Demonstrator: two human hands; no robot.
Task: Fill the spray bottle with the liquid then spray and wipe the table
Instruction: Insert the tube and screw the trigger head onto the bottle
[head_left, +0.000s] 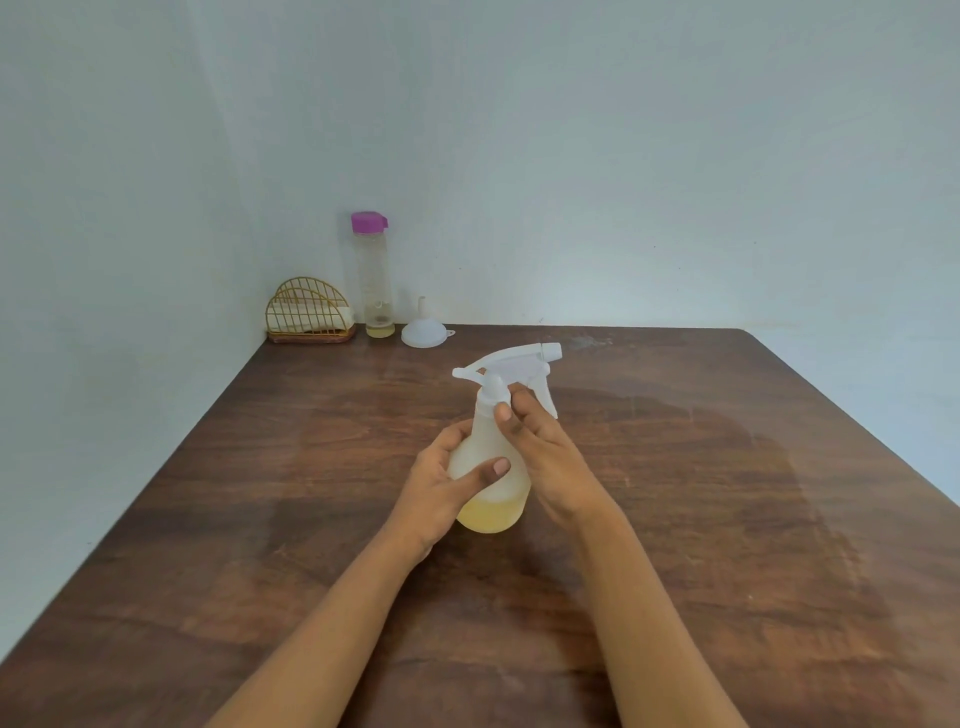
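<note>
Head view: the spray bottle (491, 483) is at the middle of the desk (727, 519), held between both hands; whether its base rests on the surface cannot be told.
Left hand (441, 493): wrapped round the bottle's body from 9 o'clock, with the thumb laid across the front.
Right hand (550, 457): pinching the collar (491, 397) below the spray head (514, 361) from 3 o'clock.
Liquid (491, 517): a yellow layer fills only the bottom of the bottle.
Step in hand: judged to be the seating of the spray head by turning the collar.
Method: the body is to be steadied upright while the collar is turned; the trigger (548, 402) is not to be pressed.
Check: the collar should be turned until firm.
Risk: a crossed thread would probably let liquid seep at the neck.
Far corner, 11 o'clock: a purple-capped bottle (373, 275), almost drained, an upturned funnel (423, 332) and a wire holder (309, 312) with pale folded material.
</note>
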